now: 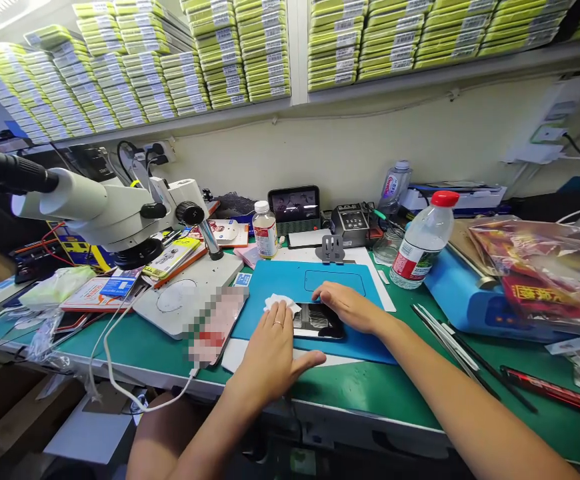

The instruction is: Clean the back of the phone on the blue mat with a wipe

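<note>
My left hand (269, 350) presses a crumpled white tissue (279, 299) down with its fingertips at the left end of a dark phone (315, 325); its thumb sticks out to the right. The phone lies sideways on a blue mat (275, 275), with streaked light reflections on its glossy face. Over the phone's right end rests my right hand (347, 307), fingers bent along the far edge. A second phone (223, 320), partly pixelated, lies left of the mat with a white cable (170, 402) at its near end.
A microscope (120, 213) stands at the left. Behind the mat are a small bottle (265, 230), a propped screen (295, 205) and a black device (351, 225). A red-capped bottle (423, 240) and thin tools (450, 343) are at the right. Yellow-green packs (250, 53) fill the shelf.
</note>
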`<state>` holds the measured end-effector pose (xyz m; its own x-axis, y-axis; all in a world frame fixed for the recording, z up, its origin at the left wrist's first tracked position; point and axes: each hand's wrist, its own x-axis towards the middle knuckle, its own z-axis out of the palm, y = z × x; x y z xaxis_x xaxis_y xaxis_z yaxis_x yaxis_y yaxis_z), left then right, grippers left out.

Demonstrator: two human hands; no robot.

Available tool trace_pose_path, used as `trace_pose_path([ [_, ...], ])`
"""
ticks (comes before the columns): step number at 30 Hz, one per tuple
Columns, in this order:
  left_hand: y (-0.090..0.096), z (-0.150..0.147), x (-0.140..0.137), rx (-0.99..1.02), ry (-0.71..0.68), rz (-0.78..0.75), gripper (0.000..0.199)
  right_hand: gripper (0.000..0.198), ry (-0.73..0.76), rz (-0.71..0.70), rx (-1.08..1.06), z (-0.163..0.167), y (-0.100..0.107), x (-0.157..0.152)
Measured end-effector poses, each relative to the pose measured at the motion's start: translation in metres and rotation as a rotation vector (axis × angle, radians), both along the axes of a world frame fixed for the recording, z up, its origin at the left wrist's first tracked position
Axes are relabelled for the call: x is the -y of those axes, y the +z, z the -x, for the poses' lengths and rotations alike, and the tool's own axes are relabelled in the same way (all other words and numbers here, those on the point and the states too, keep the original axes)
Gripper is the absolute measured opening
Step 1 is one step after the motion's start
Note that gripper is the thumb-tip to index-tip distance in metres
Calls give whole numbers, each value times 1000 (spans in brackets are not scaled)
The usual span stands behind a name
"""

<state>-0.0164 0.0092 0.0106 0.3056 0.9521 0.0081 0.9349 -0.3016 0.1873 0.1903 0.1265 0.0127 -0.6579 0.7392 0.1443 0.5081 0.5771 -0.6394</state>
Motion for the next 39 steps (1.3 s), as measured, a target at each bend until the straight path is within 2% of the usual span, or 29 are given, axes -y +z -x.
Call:
trace_pose_path([
  [7, -6, -2, 18, -25, 10, -4, 109, 81, -11, 26, -27, -1, -3, -1],
  [13, 3, 2, -5, -24, 4, -31, 89, 83, -26, 50, -15, -2, -3, -1],
  [15, 2, 1, -3, -10, 1, -29, 86, 85, -30, 60, -19, -3, -2, 0],
  [19, -2, -5, 9, 1, -6, -12, 100, 88, -29, 76, -36, -3, -3, 0],
  [21, 0, -13, 5, 10, -10, -29, 102, 89, -31, 90, -40, -3, -4, -2],
  [26, 6, -37, -25, 99, -152, -78, 85, 98, -63, 142, -93, -6, -8, -7],
  [28, 4, -41, -25, 121, -182, -93, 82, 99, -79, 134, -109, -7, -8, -7],
  [34, -5, -42, -2, 134, -246, -117, 84, 96, -58, 86, -105, -8, -8, -8],
  [39, 6, -59, -24, 91, -274, -101, 79, 96, -68, 114, -129, -10, -10, -9],
])
